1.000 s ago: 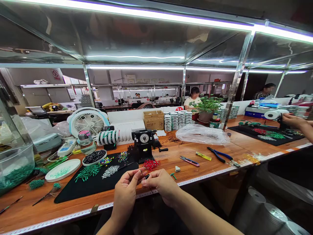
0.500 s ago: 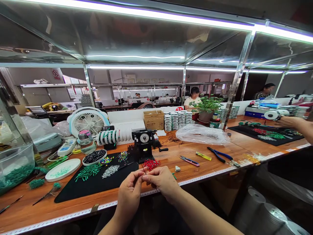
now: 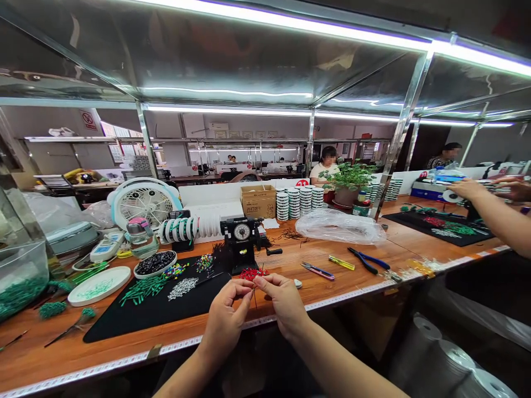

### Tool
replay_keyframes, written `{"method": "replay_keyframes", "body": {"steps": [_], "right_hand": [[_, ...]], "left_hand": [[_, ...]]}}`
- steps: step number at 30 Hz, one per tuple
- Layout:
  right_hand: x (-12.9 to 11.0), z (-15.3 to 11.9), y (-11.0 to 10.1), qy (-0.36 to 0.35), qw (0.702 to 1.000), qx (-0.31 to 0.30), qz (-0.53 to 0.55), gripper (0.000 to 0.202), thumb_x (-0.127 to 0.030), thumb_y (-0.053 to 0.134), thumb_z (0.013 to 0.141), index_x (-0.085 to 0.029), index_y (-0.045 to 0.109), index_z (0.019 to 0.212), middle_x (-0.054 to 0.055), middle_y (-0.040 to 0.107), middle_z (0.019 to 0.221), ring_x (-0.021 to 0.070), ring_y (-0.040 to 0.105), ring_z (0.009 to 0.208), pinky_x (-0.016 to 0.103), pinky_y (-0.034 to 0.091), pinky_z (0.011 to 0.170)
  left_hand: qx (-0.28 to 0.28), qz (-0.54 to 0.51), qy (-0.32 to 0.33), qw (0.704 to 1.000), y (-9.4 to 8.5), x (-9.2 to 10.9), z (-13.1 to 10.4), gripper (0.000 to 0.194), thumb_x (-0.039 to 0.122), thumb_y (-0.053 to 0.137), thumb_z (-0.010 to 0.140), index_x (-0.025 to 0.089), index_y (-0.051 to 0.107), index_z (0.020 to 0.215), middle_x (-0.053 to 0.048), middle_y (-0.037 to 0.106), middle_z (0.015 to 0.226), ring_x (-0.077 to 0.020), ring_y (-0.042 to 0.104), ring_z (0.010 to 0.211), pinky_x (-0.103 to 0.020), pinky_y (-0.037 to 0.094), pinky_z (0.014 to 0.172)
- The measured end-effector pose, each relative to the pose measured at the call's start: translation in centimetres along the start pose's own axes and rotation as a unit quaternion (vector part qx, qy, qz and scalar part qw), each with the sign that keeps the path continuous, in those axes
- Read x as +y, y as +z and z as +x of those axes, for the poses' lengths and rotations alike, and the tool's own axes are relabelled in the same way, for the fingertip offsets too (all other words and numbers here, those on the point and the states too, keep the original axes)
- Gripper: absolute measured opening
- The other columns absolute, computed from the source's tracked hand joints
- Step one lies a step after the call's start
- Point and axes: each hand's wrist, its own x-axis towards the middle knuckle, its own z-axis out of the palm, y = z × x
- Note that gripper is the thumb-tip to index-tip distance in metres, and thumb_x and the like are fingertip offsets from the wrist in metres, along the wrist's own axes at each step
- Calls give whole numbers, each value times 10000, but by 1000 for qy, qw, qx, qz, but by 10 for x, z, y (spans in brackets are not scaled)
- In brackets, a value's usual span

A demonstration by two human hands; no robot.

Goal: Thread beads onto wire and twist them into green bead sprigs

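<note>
Just above the bench's front edge, my left hand (image 3: 229, 314) and my right hand (image 3: 285, 305) meet, fingertips pinched close together. Between them runs a thin dark strand (image 3: 255, 300); one part stands up above the fingertips and another hangs below. Its exact kind is too fine to make out. Right behind the fingers lies a pile of small red pieces (image 3: 252, 273), partly covered by my hands. A black winding device (image 3: 240, 237) with a dial and side crank stands behind that. On the black mat (image 3: 124, 323) to the left lie green sleeves (image 3: 143, 289), silvery metal bits (image 3: 182, 288) and coloured beads (image 3: 176, 271).
White spools (image 3: 194, 229) line up left of the device. Snips (image 3: 317, 271), a yellow tube (image 3: 341, 262) and blue-handled pliers (image 3: 368, 260) lie to the right. A white plate (image 3: 124, 275) sits left. A co-worker's arm (image 3: 489, 207) reaches in at far right.
My hands have turned slightly and drawn a little apart, so the strand now shows upright above and below the fingertips. The view has shifted slightly. The co-worker's hands at right have moved.
</note>
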Motion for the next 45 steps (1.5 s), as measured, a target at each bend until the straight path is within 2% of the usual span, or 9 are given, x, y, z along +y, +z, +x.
{"method": "replay_keyframes", "body": {"steps": [7,11,16,18,22,26,36,42,45], "right_hand": [[1,12,-10,11,998,-10,64,447,-507,796,522,-154,563,667,65,640,811,177,602,746,283,470,630],[-1,16,-16,-30,999,-11,34,451,-553,742,596,-166,542,713,26,596,716,142,568,663,302,475,674],[-4,12,-26,-104,987,-69,-101,241,-353,703,737,-160,595,642,3,558,597,130,490,603,278,391,646],[-4,8,-28,-164,957,-121,-205,170,-239,659,782,-163,622,635,15,574,650,141,494,668,277,374,682],[-2,2,-29,-278,834,-183,-441,208,-102,473,879,-176,668,869,51,615,831,169,534,819,285,399,753],[-1,-2,-30,-285,804,-175,-492,207,-89,465,883,-161,657,912,60,614,851,173,542,842,283,424,770],[2,-2,-29,-309,800,-163,-488,181,-80,485,864,-145,652,890,59,593,811,170,536,800,277,425,733],[2,0,-31,-257,848,-163,-434,171,-69,501,853,-141,655,838,42,606,787,140,565,757,246,427,708],[-1,-3,-32,-248,845,-174,-440,188,-68,493,851,-152,658,881,35,603,790,136,565,754,245,430,703]], "left_hand": [[-19,24,-7,1000,0,-5,-2,142,300,571,813,207,649,740,-59,671,829,-232,611,833,-330,458,794],[-26,36,-15,999,0,-6,-3,159,312,567,816,204,645,730,-60,670,823,-231,610,814,-329,452,776],[-37,43,-19,998,0,-9,-1,173,314,554,827,198,639,730,-58,668,829,-225,609,814,-327,449,772],[-40,42,-17,998,1,-10,0,174,317,550,828,197,639,739,-56,668,836,-223,608,820,-328,449,776],[-45,43,-12,998,1,-12,-1,187,328,544,833,193,642,747,-56,666,852,-219,607,828,-325,450,779],[-43,46,-10,998,-1,-11,-3,193,324,540,839,187,637,743,-55,662,844,-212,606,818,-320,449,773],[-49,42,-10,998,0,-11,-3,179,303,542,837,179,628,741,-53,658,828,-203,604,803,-313,452,770],[-60,33,-17,998,-2,-13,-4,181,307,540,841,178,630,752,-58,665,845,-208,610,817,-319,459,776],[-58,32,-19,998,-2,-13,-3,182,311,540,842,177,624,751,-55,660,829,-206,609,801,-313,462,755]]}}
